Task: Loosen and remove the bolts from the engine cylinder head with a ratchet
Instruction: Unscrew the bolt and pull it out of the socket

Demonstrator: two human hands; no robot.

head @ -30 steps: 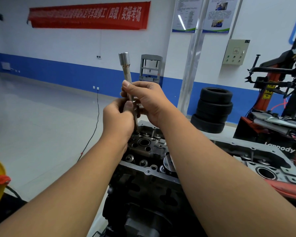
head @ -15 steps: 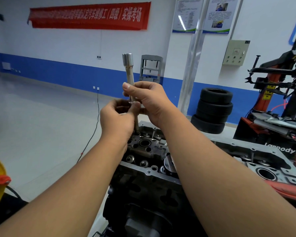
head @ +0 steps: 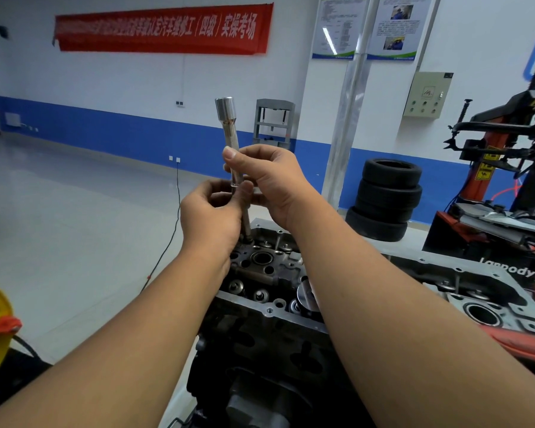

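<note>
At frame centre, the chrome extension bar (head: pixel 230 143) is pinched by the right hand (head: pixel 272 183) and left hand (head: pixel 210 217), has been raised and straightened slightly, suggesting a bolt spun out by hand, its tip seated in the grey, oily cylinder head (head: pixel 269 264) below.

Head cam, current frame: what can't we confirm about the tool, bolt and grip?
- Bolt: the extension bar meets the cylinder head behind the left hand; engagement unseen.
- Grip: right hand fingers wrap the bar's far side, hidden.
- Ratchet handle: none visible; only a socket-like end on top.
- Engine lower part: cut off by both forearms and the bottom edge.
</note>
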